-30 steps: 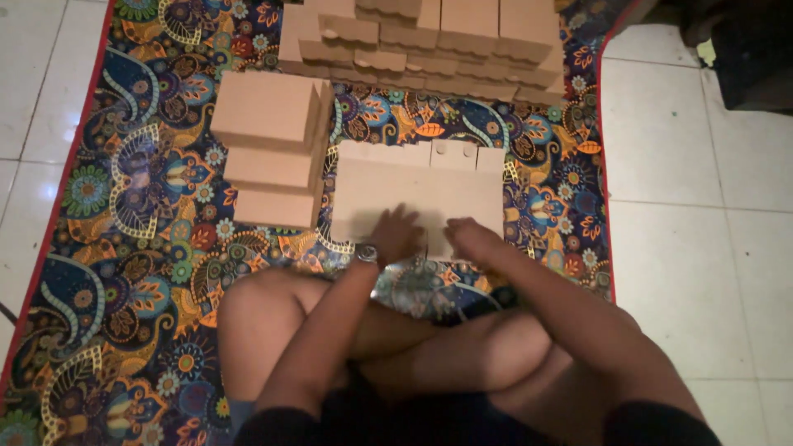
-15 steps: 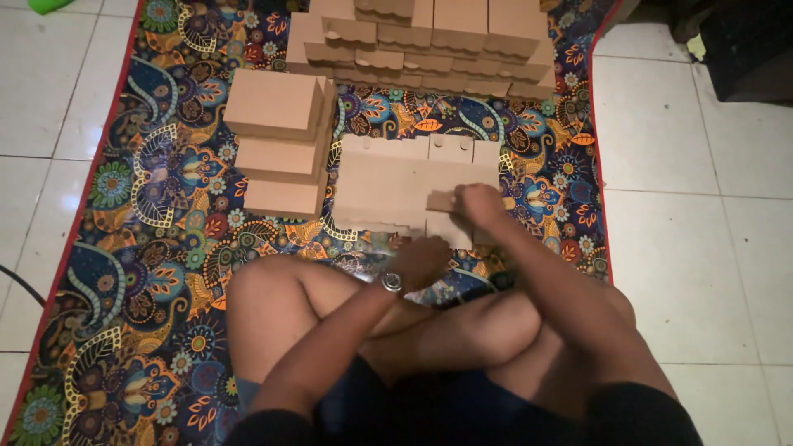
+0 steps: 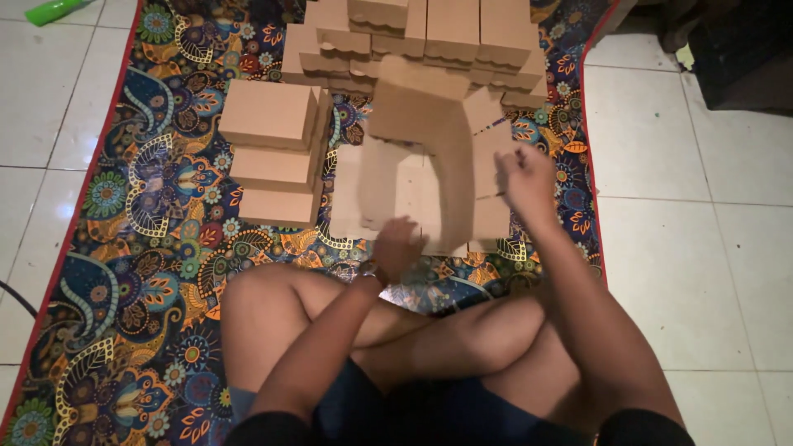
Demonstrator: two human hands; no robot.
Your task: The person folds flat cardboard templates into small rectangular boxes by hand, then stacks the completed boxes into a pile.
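Lifted now off the patterned mat (image 3: pixel 124 272), where half a second ago lay flat in front of the crossed legs: a brown cardboard box blank (image 3: pixel 421 157), partly folded, blurred with motion, one panel raised upright and tilted toward the far edge of the mat. Moved as well: both hands, earlier low on the flat sheet, now at the two sides of the raised piece.

At the left side of the mat, well apart from the hands: a stack of folded boxes (image 3: pixel 277 153), three levels, widest on top, unchanged in place. Next, the left hand (image 3: pixel 396 248), fingers curled at the near lower edge of the blank, touching or pinching it; too blurred to tell which. Under the raised blank, more flat blanks (image 3: pixel 491 219) of the same cardboard lying on the mat. Then the right hand (image 3: pixel 524 177), held higher, fingers bent against the right edge of the blank, apparently closed on a flap there; exact hold not clear. So the blank between the two hands, above the middle of the mat.

Along the far edge of the mat: a heap of finished boxes (image 3: pixel 429 33). In the far left corner of the tiled floor (image 3: pixel 694 206), a green object (image 3: pixel 54 10).
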